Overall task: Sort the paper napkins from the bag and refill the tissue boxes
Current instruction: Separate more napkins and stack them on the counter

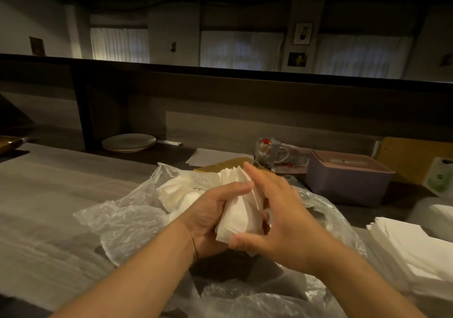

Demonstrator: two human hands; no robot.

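Both hands work a napkin wad (239,216) above the bag (127,219), centre frame.

Left hand (210,217) curls round the wad from the left, fingers wrapped over its top edge. Right hand (277,212) lies against the wad's right side, fingers straight and spread, thumb pressing the lower corner. More loose napkins (175,190) sit in the crumpled clear bag just left of the hands. Sorted napkin stack (416,251) lies flat at lower right. Pink tissue box (348,183), lid on, stands right of centre, a glass mug (269,152) just behind it. Plates (128,142) stacked at left centre on the grey counter (49,195).
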